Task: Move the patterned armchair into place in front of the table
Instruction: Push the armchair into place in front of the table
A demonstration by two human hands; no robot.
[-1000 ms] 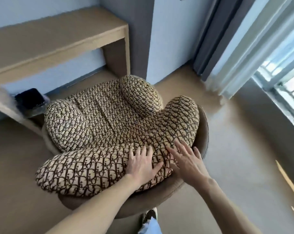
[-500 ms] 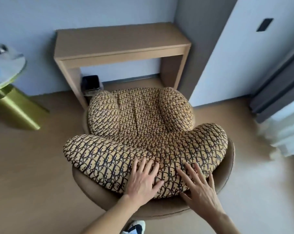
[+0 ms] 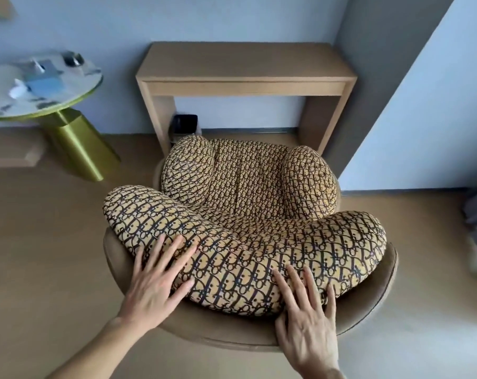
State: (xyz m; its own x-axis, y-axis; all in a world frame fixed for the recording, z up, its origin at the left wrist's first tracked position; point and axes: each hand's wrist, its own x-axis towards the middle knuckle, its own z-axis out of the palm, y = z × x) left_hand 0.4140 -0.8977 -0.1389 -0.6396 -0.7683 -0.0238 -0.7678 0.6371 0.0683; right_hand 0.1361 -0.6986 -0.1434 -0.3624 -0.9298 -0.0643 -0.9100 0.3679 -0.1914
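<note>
The patterned armchair (image 3: 248, 203) has yellow and black monogram cushions in a brown shell, and it faces the wooden table (image 3: 245, 69) against the far wall. Its front reaches the table's legs. My left hand (image 3: 156, 280) lies flat on the back cushion and the shell's rim at the left, fingers spread. My right hand (image 3: 307, 314) rests flat on the back cushion at the right, fingers apart. Neither hand closes around anything.
A round side table (image 3: 37, 86) on a gold-green base stands at the left with small items on it. A black bin (image 3: 185, 125) sits under the wooden table. A grey wall corner (image 3: 368, 110) rises to the right, with curtains at the far right edge.
The armchair has turned and slid to square up with the table. My view swung left, bringing the round side table in. My hands have spread further apart on the back cushion.
</note>
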